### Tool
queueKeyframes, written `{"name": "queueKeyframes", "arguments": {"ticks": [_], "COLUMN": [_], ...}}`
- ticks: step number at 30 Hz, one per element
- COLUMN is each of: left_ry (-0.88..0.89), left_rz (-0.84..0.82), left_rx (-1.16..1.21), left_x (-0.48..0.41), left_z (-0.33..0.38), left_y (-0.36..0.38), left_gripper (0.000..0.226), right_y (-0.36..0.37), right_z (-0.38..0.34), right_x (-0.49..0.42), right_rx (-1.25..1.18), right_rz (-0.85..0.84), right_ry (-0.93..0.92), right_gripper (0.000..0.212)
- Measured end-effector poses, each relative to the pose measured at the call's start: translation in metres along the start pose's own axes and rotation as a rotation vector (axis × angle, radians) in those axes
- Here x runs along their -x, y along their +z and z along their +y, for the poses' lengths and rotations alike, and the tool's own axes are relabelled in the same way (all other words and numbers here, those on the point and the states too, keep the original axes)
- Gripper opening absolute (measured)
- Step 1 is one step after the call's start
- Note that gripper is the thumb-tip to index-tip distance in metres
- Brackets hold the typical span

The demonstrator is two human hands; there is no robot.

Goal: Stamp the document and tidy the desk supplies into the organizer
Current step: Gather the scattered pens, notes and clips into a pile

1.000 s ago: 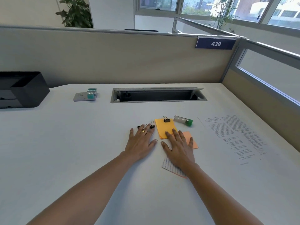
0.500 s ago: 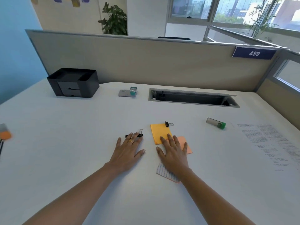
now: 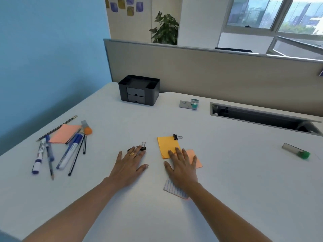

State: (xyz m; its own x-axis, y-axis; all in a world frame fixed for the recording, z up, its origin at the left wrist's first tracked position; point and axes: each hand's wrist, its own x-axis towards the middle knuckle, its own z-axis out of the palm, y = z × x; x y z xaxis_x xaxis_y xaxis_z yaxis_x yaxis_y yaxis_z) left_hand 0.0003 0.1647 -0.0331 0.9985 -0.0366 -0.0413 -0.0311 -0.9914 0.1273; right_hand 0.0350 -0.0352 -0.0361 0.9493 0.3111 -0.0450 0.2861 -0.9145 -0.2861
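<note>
My left hand lies flat on the white desk, fingertips over a black binder clip. My right hand lies flat with its fingers on a yellow sticky pad and a pale orange pad. A lined note shows under my right wrist. A second binder clip sits at the yellow pad's far corner. The black organizer with two drawers stands at the back. A stamp with a teal part lies to its right. The document is out of view.
Several pens, markers and a pencil lie in a heap at the left with a pink sticky pad and an orange-capped tube. A green-capped tube lies at the right. An open cable slot runs along the back by the beige partition.
The view has swung left: the document has left the frame and the organizer and the pen heap have come in. Both hands stay flat in the same places.
</note>
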Motion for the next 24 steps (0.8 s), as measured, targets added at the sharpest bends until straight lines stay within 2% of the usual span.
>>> {"name": "queueKeyframes", "arguments": {"ticks": [7, 9, 14, 24], "left_ry": [-0.056, -0.061, -0.069, -0.103], "left_rz": [0.015, 0.016, 0.019, 0.047], "left_rx": [-0.044, -0.064, -0.124, -0.088], "left_x": [0.017, 0.019, 0.02, 0.012], "left_z": [-0.079, -0.099, -0.14, -0.18], "left_y": [-0.014, -0.018, -0.027, -0.03], "left_gripper": [0.129, 0.13, 0.13, 0.129], "right_y": [0.023, 0.028, 0.04, 0.057], "right_z": [-0.078, -0.1, -0.146, -0.207], "right_x": [-0.028, -0.036, -0.055, -0.093], "right_rx": [-0.004, -0.008, -0.008, -0.01], "right_rz": [-0.017, -0.026, -0.051, -0.034], "right_ry": [-0.078, -0.097, -0.119, -0.11], "right_gripper": [0.095, 0.091, 0.057, 0.057]}}
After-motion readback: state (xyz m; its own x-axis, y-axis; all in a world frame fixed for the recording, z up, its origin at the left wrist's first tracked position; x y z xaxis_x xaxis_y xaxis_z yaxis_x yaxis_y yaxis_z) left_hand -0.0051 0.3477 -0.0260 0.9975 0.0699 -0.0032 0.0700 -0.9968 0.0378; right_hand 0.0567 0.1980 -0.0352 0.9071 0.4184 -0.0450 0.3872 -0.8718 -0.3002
